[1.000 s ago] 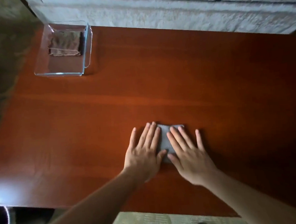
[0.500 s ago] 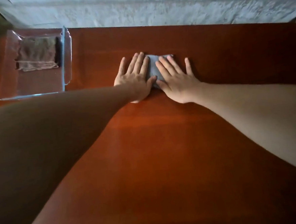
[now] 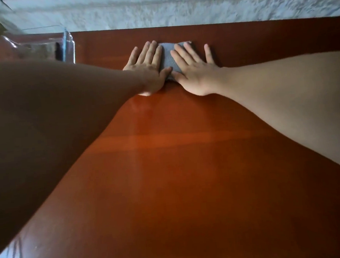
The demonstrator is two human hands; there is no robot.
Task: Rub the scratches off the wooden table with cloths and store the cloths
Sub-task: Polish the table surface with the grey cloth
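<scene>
Two bare hands lie flat, side by side, on a small grey folded cloth (image 3: 169, 56) that rests near the far edge of a glossy reddish-brown wooden table (image 3: 178, 178). The left hand (image 3: 148, 69) presses the cloth's left part, its fingers straight and slightly spread and its thumb angled inward along the cloth's near edge. The right hand (image 3: 195, 70) covers the right part. Its fingers are straight and point toward the far edge, and its little finger is spread out onto bare wood. The two thumb tips almost meet at the near edge of the cloth. Neither grip is closed: both palms face down and push on the fabric rather than clasp it. A strip of grey shows between the two index fingers, and the cloth's far edge peeks out past the fingertips.

Both forearms reach across the table from the near side, the left one in deep shadow and the right one paler.

At the table's far left corner stands a clear rectangular container (image 3: 68, 45), well apart from the hands and partly hidden by the left forearm. A brownish shape (image 3: 39, 50) shows through its wall, too blurred to name.

Beyond the far edge, the front of a pale textured sofa (image 3: 176, 7) runs across the top of the view. A faint band of reflected light crosses the middle of the table.
</scene>
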